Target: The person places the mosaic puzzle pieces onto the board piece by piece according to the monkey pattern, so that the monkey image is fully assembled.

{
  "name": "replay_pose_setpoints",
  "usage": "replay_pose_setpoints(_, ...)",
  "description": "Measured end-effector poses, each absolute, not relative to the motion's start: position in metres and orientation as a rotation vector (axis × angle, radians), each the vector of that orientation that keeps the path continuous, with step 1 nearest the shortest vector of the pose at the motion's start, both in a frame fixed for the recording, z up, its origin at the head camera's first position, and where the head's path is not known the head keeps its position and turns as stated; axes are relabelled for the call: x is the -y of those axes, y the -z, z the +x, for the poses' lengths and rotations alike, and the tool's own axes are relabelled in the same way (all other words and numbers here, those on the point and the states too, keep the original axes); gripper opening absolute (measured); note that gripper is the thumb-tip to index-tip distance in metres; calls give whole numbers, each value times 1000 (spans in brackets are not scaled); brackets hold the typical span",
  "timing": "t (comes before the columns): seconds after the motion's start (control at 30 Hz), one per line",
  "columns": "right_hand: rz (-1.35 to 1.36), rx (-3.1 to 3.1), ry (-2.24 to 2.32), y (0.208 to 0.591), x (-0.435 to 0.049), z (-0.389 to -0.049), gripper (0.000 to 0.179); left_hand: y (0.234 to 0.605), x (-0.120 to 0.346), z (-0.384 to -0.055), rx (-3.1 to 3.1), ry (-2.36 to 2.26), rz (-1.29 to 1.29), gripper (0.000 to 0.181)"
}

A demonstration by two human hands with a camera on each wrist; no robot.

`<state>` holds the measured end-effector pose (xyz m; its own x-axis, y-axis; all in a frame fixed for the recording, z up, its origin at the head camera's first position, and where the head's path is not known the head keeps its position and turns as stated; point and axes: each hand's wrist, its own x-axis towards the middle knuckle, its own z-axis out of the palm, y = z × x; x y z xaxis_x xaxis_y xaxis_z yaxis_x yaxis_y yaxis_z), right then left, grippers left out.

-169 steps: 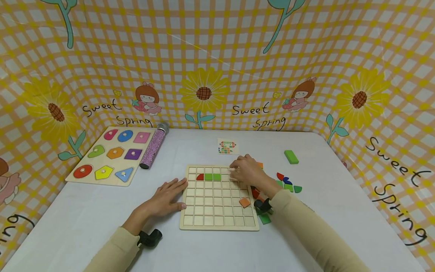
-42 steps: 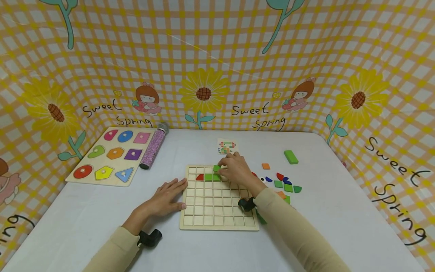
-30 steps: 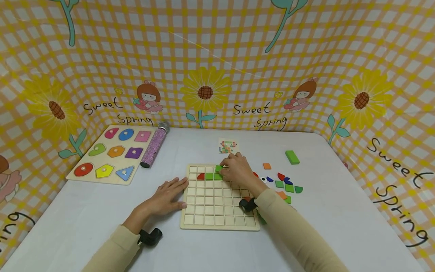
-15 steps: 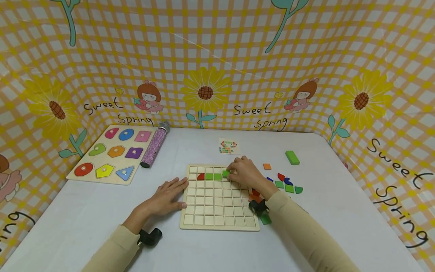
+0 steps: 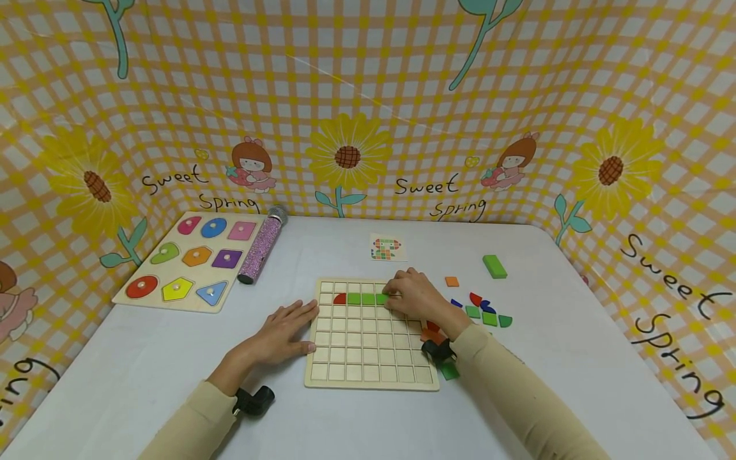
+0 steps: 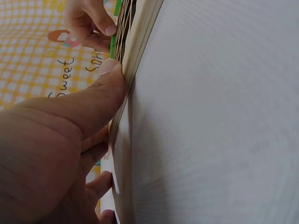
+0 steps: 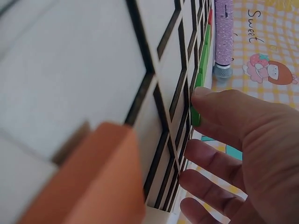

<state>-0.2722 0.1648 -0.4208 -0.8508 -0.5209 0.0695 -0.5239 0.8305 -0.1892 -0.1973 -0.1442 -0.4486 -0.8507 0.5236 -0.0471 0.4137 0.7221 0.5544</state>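
In the head view, a wooden grid board [image 5: 370,345] lies at the table's middle. Its second row from the back carries a red quarter-round tile [image 5: 340,299], then two green square tiles [image 5: 361,299]. A third green square tile [image 5: 382,299] lies in line to their right. My right hand [image 5: 420,295] pinches that third tile, thumb tip on its face in the right wrist view, other fingers reaching past the board's edge. My left hand [image 5: 282,335] rests at the board's left edge, fingers spread, fingertips and thumb touching the rim.
An orange tile [image 7: 98,182] looms close to the right wrist camera. Several loose tiles, including a green one [image 5: 489,319], lie right of the board, near a green block [image 5: 494,266]. Behind stands a pattern card [image 5: 388,247]; left are a glittery microphone [image 5: 261,249] and shape puzzle [image 5: 215,304].
My right hand brought the third green tile from the back row, tilted, over to the right of the two green squares, where it now lies level. The left hand stayed put.
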Motion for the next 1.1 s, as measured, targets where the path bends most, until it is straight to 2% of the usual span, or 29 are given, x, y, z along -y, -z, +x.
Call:
replay_pose_setpoints(0.77,835,2976,-412,420,-172,-270,26,448,143,-196,-2726,-809,743,73)
replay_pose_setpoints(1.1,765,2958,-441,411,-201,-267,27,448,143,-196,-2725,-802,738,73)
